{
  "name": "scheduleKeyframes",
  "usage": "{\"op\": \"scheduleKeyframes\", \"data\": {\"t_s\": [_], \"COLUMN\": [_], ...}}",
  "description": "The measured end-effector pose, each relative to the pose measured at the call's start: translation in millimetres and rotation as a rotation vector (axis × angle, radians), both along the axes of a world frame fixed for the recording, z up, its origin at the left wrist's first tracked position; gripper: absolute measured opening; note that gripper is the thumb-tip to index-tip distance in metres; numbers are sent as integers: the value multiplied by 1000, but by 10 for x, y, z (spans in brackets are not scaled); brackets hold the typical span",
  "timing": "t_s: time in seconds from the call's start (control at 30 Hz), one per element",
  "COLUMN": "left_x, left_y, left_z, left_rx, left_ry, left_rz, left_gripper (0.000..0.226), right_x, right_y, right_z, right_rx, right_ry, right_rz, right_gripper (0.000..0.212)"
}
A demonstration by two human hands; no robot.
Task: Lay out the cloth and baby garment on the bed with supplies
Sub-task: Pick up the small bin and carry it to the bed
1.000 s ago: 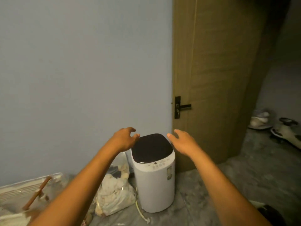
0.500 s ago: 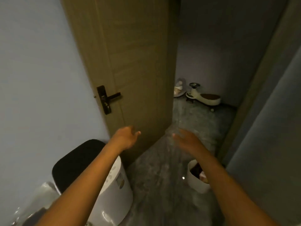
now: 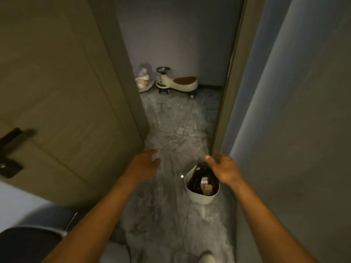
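While both empty, loosely opened hands, left hand (image 3: 145,163) and right hand (image 3: 225,168), reach toward the open brown wooden door (image 3: 62,95), no cloth, garment or bed shows.

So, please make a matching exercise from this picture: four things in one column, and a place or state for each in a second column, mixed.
Things:
1. door
2. ride-on toy car
3. white bin
4. left hand

Places or states:
a. below the right hand, near the door frame
b. against the far wall
c. open, at the left
d. empty, over the floor

Pairs: 1-c, 2-b, 3-a, 4-d
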State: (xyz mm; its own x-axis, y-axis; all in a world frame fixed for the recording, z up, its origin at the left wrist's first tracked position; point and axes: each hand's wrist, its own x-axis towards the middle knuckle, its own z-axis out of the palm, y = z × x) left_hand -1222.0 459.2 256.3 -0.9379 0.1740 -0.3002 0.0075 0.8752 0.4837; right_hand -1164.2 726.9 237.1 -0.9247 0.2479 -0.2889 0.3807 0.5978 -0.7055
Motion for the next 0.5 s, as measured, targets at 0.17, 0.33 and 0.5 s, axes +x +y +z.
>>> {"op": "scheduleKeyframes", "data": {"t_s": [0.17, 0.33, 0.5], "left_x": [-809, -1347, -1800], "left_y": [528, 895, 1092], "left_z": [-951, -2171, -3703], "left_rx": [-77, 30, -1], "left_ry": [-48, -139, -191], "left_rz": [-76, -157, -261], "left_gripper": [54, 53, 66], "right_x": [-469, -688, -813], "right_y": [317, 528, 721], "right_z": [-793, -1977, -3532], "right_rx": [-27, -94, -86], "right_ry": [4, -77, -257], "right_rz": [-137, -251, -374], "right_gripper": [47, 52, 66]}}
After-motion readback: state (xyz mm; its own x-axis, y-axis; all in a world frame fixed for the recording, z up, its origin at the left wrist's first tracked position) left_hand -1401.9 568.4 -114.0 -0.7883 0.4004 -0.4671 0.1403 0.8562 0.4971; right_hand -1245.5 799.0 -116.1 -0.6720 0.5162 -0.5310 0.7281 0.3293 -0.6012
